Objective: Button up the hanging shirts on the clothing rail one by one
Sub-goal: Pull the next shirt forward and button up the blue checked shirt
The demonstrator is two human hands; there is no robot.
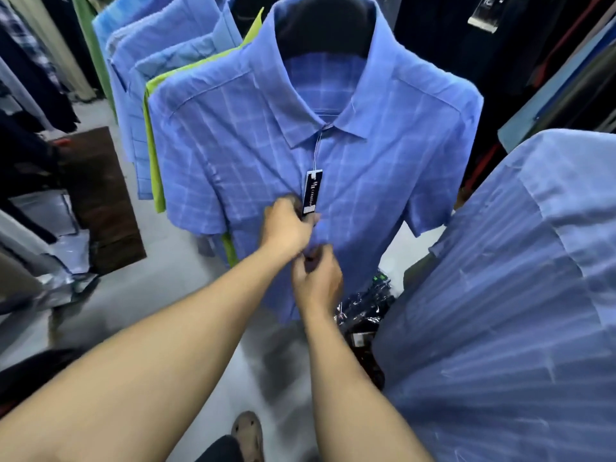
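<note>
Two bare forearms reach up from the lower edge to the blue checked shirt (383,181). It hangs on a dark hanger (321,25), front toward the camera, collar up and hem down, its long axis upright. The left hand (290,225) pinches the shirt's front opening, fingers curled beside the lower end of the dark hang tag (312,194). The right hand (318,278), just below the left, is curled on the same opening; motion blur hides the button. A lime green shirt (155,161) hangs behind the checked shirt's left shoulder. A pale striped shirt (500,295) hangs to its right.
</note>
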